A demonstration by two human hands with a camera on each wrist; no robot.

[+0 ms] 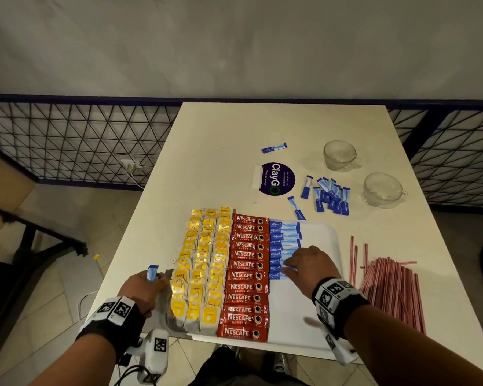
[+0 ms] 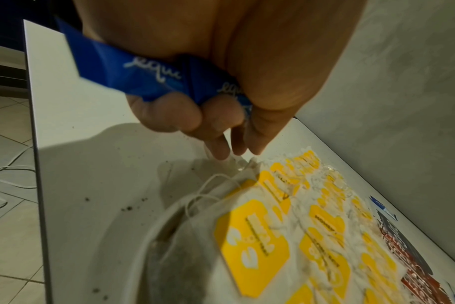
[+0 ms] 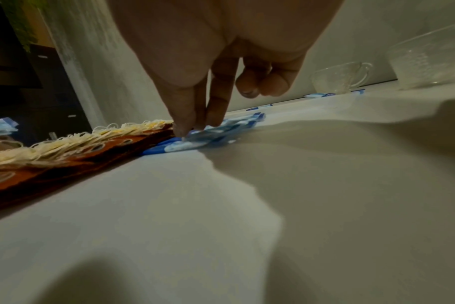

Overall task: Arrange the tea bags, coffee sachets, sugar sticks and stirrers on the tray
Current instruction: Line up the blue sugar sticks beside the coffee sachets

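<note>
Yellow tea bags [image 1: 204, 266] and red coffee sachets [image 1: 244, 277] already fill their rows on the tray [image 1: 329, 240]. The right hand [image 1: 308, 264] pinches a sugar stick [image 1: 279, 275] at the blue row's near end; the left hand [image 1: 142, 288] clutches spare sticks [image 2: 133, 72]. More loose sugar [image 1: 331, 196] and all the stirrers [image 1: 391, 291] remain on the table [image 1: 221, 151].

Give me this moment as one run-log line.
left hand: holds spare sugar sticks | right hand: setting sugar stick in tray row | stirrers: still on table
</note>
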